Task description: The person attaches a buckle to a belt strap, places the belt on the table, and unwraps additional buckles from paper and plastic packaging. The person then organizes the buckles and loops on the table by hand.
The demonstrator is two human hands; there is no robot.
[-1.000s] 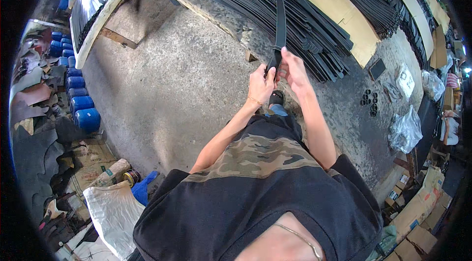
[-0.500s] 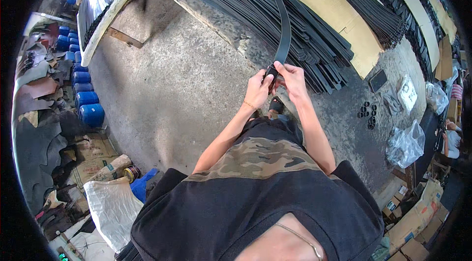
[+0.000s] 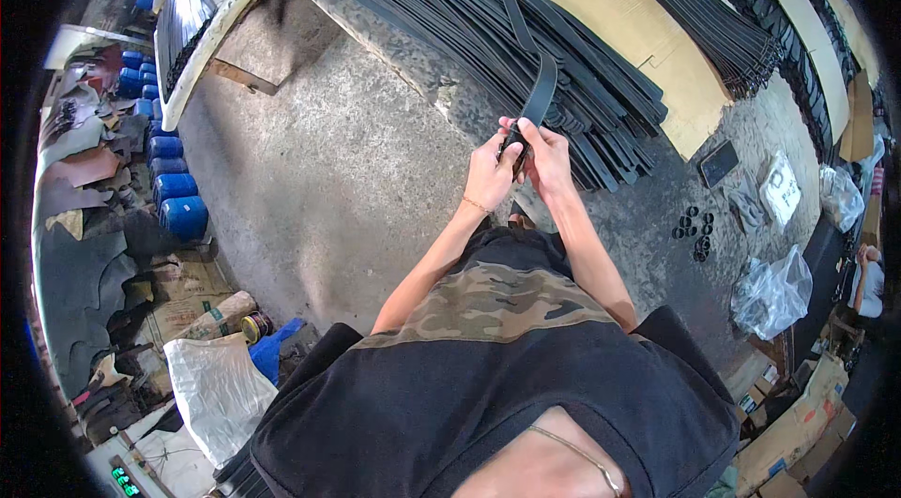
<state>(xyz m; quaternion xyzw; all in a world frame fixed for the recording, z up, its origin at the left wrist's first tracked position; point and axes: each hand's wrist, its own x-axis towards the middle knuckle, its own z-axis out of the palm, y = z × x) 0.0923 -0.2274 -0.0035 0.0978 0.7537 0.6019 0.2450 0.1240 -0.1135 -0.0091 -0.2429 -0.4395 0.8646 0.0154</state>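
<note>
Both hands meet in front of me over a concrete floor. My left hand (image 3: 490, 174) and my right hand (image 3: 546, 157) pinch the near end of a long black strap (image 3: 540, 94). The strap rises from my fingers and runs away over a wide heap of similar black straps (image 3: 441, 5) laid side by side on the floor. A thin bracelet circles my left wrist. The strap's end is partly hidden between my fingers.
Brown cardboard sheets (image 3: 610, 10) lie beyond the heap, with more black straps (image 3: 741, 29) past them. Small black rings (image 3: 693, 228) and clear plastic bags (image 3: 774, 287) sit at right. Blue drums (image 3: 174, 193) line the left. A white sack (image 3: 221, 385) lies at lower left.
The strap's upper part has swung from a rightward lean to run straight away over the heap. Both hands keep their hold on its end.
</note>
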